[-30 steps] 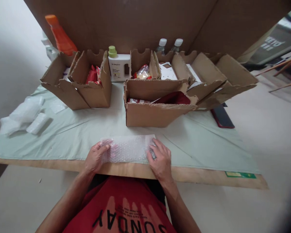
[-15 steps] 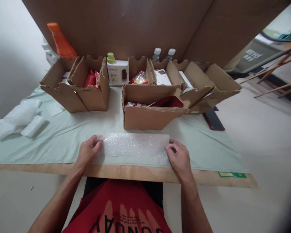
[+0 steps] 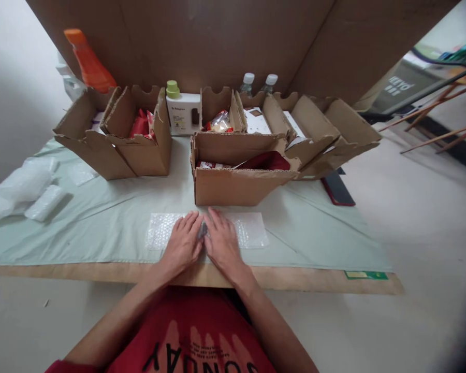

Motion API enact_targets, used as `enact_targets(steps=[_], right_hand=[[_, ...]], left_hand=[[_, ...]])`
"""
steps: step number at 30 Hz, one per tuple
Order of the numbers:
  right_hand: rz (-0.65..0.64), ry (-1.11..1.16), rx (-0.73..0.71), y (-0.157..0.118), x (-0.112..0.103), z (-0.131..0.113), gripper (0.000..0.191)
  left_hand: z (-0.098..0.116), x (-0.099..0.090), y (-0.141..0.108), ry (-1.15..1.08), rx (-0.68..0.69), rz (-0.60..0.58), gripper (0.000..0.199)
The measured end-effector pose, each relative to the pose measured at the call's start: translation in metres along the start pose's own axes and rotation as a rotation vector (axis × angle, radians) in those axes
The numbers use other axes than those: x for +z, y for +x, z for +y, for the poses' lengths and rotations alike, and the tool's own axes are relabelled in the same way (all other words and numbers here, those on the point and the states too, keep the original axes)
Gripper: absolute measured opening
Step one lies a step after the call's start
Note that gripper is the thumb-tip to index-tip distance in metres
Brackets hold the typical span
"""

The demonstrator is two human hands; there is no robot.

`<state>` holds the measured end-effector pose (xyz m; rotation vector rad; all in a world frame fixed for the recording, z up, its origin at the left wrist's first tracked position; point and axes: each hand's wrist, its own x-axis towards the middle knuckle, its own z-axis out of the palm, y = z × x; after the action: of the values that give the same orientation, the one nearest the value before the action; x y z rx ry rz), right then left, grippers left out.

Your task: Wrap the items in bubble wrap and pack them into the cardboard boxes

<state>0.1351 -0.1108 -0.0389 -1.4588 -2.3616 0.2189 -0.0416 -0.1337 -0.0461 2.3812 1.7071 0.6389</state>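
A long strip of bubble wrap [image 3: 252, 230] lies flat on the pale green cloth near the table's front edge. My left hand [image 3: 184, 238] rests palm down on its middle, fingers stretched out. Close beside it, thumbs almost meeting, my right hand [image 3: 222, 239] also presses flat on the wrap with its fingers extended. The palms hide the centre of the strip, and both ends show past my hands. Just beyond my fingertips stands an open cardboard box [image 3: 229, 187] holding a dark red item and a small printed packet.
More cardboard bins [image 3: 147, 155] line the back, holding packets and white boxes. A white bottle with a green cap [image 3: 182, 114] stands between them. An orange bottle [image 3: 89, 65] is behind. Bubble wrap pieces [image 3: 27, 184] lie left; a dark phone-like object [image 3: 337, 189] lies right.
My hands have moved inward from the two ends of the bubble wrap to its middle and now lie flat on it. The camera view has shifted slightly.
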Motion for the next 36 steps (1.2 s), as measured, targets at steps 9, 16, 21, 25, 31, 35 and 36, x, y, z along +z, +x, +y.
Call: enact_targets(steps=[9,16,21,25,31,35,36], right_hand=[[0.011,-0.165,0.245,-0.043,-0.010,0.077,0.061],[0.184,-0.166,0.354,-0.057,-0.025,0.115,0.055],[0.220,-0.069,0.317,-0.024,-0.029,0.123,0.045],[0.186,0.012,0.335,-0.003,-0.021,0.124,0.031],[0.307,0.246,0.358,-0.022,-0.030,0.115,0.028],[0.267,0.376,0.453,-0.044,-0.052,0.099,0.032],[0.242,0.403,0.468,-0.048,-0.056,0.094,0.034]], left_hand=[[-0.038,-0.018,-0.026,0.196,-0.143,-0.127,0.056],[-0.057,-0.020,-0.036,0.065,-0.212,-0.013,0.047],[-0.074,-0.032,-0.047,0.132,-0.417,0.178,0.047],[-0.073,-0.029,-0.047,0.162,-0.472,0.174,0.044],[-0.063,-0.021,-0.035,0.032,-0.453,0.208,0.016],[-0.063,-0.035,-0.036,-0.047,-0.503,0.209,0.017],[-0.065,-0.042,-0.036,-0.043,-0.511,0.207,0.019]])
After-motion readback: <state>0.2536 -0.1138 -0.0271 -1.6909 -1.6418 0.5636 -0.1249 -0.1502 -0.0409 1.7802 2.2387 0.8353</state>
